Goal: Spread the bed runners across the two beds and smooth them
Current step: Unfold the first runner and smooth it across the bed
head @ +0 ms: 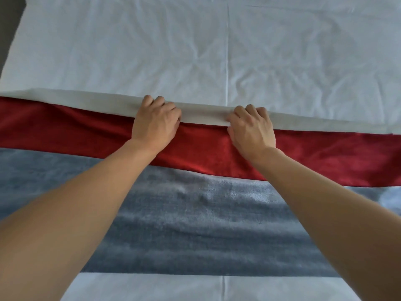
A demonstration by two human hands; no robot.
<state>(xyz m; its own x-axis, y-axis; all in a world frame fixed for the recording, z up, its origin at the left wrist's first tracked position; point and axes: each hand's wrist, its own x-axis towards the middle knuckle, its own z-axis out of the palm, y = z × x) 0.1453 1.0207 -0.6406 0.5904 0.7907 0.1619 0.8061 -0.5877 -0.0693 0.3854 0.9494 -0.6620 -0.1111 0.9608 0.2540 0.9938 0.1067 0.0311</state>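
Left hand [155, 124] and right hand [252, 129], both clenched on the red bed runner [86, 129] at its far edge.

I see the white bed sheet [152, 51] filling the frame, its centre seam [227, 61] running away from me. The grey bed runner [195, 231] lies flat across the near part; the red one lies just beyond, overlapping it, with its pale lining [86, 97] turned up along the gripped edge.
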